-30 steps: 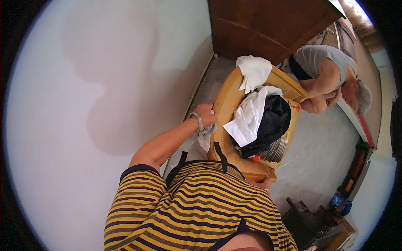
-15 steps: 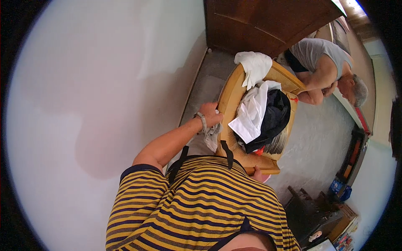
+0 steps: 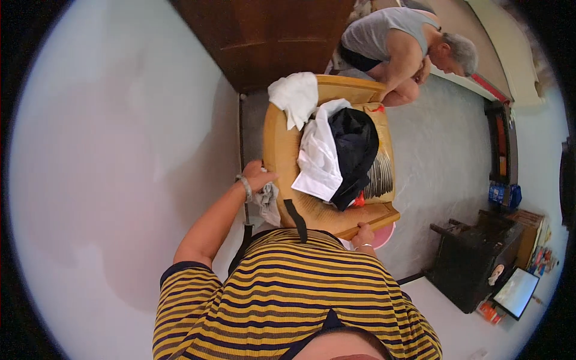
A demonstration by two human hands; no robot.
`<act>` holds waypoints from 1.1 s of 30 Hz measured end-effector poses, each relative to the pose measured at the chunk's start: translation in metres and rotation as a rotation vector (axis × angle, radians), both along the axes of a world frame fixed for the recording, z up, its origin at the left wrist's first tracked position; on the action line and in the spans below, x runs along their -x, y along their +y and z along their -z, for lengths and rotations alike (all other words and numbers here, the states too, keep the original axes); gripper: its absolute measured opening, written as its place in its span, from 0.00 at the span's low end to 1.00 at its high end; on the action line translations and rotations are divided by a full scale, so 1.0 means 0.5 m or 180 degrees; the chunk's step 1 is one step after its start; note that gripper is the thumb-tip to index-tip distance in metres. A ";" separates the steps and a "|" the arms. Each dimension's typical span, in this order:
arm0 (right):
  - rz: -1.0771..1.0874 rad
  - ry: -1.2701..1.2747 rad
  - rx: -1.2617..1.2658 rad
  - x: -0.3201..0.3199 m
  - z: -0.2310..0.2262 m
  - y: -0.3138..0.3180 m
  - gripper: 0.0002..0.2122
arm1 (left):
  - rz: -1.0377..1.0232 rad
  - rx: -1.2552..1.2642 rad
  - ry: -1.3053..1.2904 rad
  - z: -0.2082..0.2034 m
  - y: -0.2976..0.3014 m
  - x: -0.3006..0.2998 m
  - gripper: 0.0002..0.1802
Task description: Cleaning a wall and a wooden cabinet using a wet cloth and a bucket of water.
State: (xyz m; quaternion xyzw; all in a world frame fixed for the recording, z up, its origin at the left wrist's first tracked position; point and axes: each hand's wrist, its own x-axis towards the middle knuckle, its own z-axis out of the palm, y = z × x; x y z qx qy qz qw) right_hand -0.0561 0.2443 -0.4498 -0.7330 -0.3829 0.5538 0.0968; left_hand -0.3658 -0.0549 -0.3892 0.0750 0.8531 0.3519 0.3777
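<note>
A yellow wooden armchair (image 3: 271,135) with a woven seat stands in front of me, piled with clothes. On the seat lie a white shirt (image 3: 318,159) and a dark garment (image 3: 354,147); a white cloth (image 3: 294,99) drapes over the far left of the frame. My left hand (image 3: 259,175) is closed at the chair's back edge, with a crumpled grey cloth (image 3: 267,201) hanging from it. My right hand (image 3: 363,234) is wrapped round the end of the chair's near arm. A crouching person in a grey vest (image 3: 387,33) has an arm by the chair's far arm.
A dark wooden cabinet (image 3: 282,36) stands behind the chair, and a white wall (image 3: 120,150) runs along the left. A pink basin (image 3: 384,235) sits by my right hand. Farther right are a black piece of furniture (image 3: 474,264) and a screen (image 3: 517,292).
My view has swung right, so chair, clothes and person appear farther left. My right hand and the pink basin show more fully. Both hands remain at the chair.
</note>
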 end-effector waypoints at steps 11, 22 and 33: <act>-0.4041 -0.0898 -0.1711 -0.053 -0.003 0.014 0.15 | 0.0004 0.0757 0.0064 -0.095 0.025 0.022 0.27; -0.1144 0.0107 -0.0035 -0.042 -0.035 0.014 0.23 | -0.2721 -0.1730 -0.0965 -0.196 -0.023 0.160 0.16; -0.4352 -0.2391 -0.0321 0.048 -0.069 -0.050 0.14 | -0.3559 -0.5193 0.0651 -0.449 0.048 0.693 0.21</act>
